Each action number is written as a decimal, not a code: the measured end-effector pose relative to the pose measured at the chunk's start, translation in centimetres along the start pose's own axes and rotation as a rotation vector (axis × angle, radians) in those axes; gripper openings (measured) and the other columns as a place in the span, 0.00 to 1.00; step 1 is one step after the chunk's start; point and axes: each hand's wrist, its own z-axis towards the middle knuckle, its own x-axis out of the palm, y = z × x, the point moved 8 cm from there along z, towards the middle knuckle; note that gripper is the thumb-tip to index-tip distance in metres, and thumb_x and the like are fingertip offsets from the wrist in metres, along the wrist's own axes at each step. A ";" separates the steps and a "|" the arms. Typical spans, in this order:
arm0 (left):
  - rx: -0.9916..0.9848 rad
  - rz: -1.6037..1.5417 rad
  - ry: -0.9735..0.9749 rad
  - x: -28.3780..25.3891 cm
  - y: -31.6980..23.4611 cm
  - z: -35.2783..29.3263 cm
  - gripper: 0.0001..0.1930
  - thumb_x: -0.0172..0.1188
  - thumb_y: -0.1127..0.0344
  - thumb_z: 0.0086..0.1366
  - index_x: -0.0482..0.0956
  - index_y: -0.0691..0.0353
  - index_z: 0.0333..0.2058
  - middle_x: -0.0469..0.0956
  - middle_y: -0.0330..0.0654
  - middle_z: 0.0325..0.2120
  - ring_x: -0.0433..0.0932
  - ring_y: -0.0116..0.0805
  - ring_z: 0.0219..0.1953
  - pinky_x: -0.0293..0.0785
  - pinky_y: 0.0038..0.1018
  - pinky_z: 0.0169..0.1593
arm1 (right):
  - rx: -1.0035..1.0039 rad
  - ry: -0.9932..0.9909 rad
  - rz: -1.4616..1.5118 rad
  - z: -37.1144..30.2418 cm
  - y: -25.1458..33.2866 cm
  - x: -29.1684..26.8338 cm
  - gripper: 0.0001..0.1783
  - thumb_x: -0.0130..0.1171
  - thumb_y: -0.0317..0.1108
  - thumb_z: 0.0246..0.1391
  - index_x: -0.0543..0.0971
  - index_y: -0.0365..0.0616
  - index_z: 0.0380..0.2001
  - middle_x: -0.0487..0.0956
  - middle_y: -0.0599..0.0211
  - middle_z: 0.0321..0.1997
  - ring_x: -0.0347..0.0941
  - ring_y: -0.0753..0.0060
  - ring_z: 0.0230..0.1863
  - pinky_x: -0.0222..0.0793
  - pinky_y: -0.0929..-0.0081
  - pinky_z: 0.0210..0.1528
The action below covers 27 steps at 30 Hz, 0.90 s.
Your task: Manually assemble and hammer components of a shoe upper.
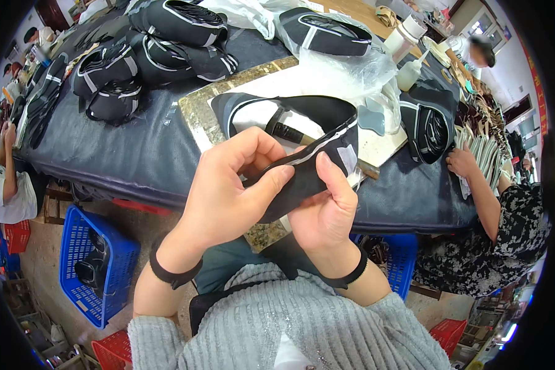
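A black shoe upper [317, 176] with a pale strip along its edge and a small pale grey patch is stretched between my hands. My left hand [231, 185] pinches its near edge, thumb on top and fingers curled inside. On the right side, my right hand [324, 209] grips the lower part, with the thumb pressed near the pale strip. Through the upper's opening shows a tool with a dark, banded end [287, 131]; its kind I cannot tell. Beneath lies a white sheet [228, 105] on a worn stone-like slab [194, 117].
Bundles of black uppers [179, 24] lie across the dark-covered table [129, 154]. A squeeze bottle [411, 73], a white bottle [404, 38] and clear plastic bags [351, 74] stand behind the slab. Blue baskets [98, 265] sit below. Another person's hand [462, 161] touches pale pieces at right.
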 end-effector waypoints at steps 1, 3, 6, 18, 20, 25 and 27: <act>0.072 0.114 -0.049 -0.2 -0.5 -0.2 0.05 0.62 0.76 0.58 0.76 0.67 0.33 0.78 0.42 0.24 0.77 0.25 0.26 0.72 0.22 0.32 | -0.015 -0.060 -0.024 -0.1 0.0 0.1 0.11 0.53 0.33 0.61 0.76 0.40 0.43 0.80 0.64 0.44 0.75 0.68 0.48 0.69 0.68 0.53; 0.142 0.227 -0.094 -0.1 -1.2 -0.4 0.06 0.63 0.76 0.56 0.76 0.67 0.33 0.78 0.42 0.24 0.78 0.28 0.26 0.73 0.23 0.31 | -0.077 -0.079 -0.055 0.1 0.3 0.2 0.10 0.56 0.28 0.58 0.76 0.42 0.44 0.80 0.67 0.43 0.76 0.71 0.46 0.70 0.71 0.51; 0.473 0.596 -0.318 0.0 -4.4 -1.3 0.11 0.66 0.79 0.52 0.78 0.67 0.35 0.77 0.40 0.26 0.77 0.29 0.27 0.72 0.23 0.33 | -0.164 -0.049 -0.075 0.0 0.6 1.1 0.12 0.60 0.22 0.55 0.77 0.42 0.44 0.80 0.70 0.43 0.76 0.74 0.45 0.71 0.75 0.49; 0.516 0.648 -0.288 1.3 -6.0 -1.5 0.09 0.63 0.83 0.51 0.81 0.66 0.31 0.78 0.44 0.25 0.78 0.33 0.24 0.72 0.23 0.27 | -0.507 0.177 -0.372 -1.5 2.9 2.1 0.12 0.61 0.22 0.56 0.79 0.36 0.44 0.80 0.66 0.44 0.74 0.78 0.44 0.68 0.80 0.48; 0.501 0.652 -0.269 1.2 -5.9 -1.1 0.08 0.63 0.83 0.51 0.81 0.66 0.31 0.78 0.44 0.25 0.78 0.33 0.24 0.72 0.22 0.27 | -0.611 0.130 -0.531 -1.6 3.2 1.9 0.11 0.61 0.24 0.57 0.79 0.36 0.44 0.80 0.67 0.44 0.74 0.79 0.44 0.67 0.81 0.48; 0.481 0.641 -0.264 1.2 -5.6 -1.0 0.08 0.63 0.83 0.52 0.80 0.67 0.31 0.78 0.44 0.24 0.79 0.32 0.24 0.71 0.22 0.27 | -0.518 0.106 -0.427 -1.1 3.0 1.9 0.12 0.61 0.25 0.57 0.78 0.36 0.45 0.80 0.67 0.44 0.73 0.78 0.44 0.68 0.80 0.48; 0.474 0.662 -0.287 1.2 -5.7 -1.0 0.07 0.62 0.83 0.52 0.80 0.67 0.31 0.77 0.44 0.24 0.78 0.33 0.24 0.71 0.23 0.28 | -0.462 0.112 -0.358 -0.9 2.9 1.7 0.12 0.61 0.25 0.57 0.78 0.37 0.45 0.80 0.67 0.44 0.73 0.77 0.45 0.68 0.79 0.48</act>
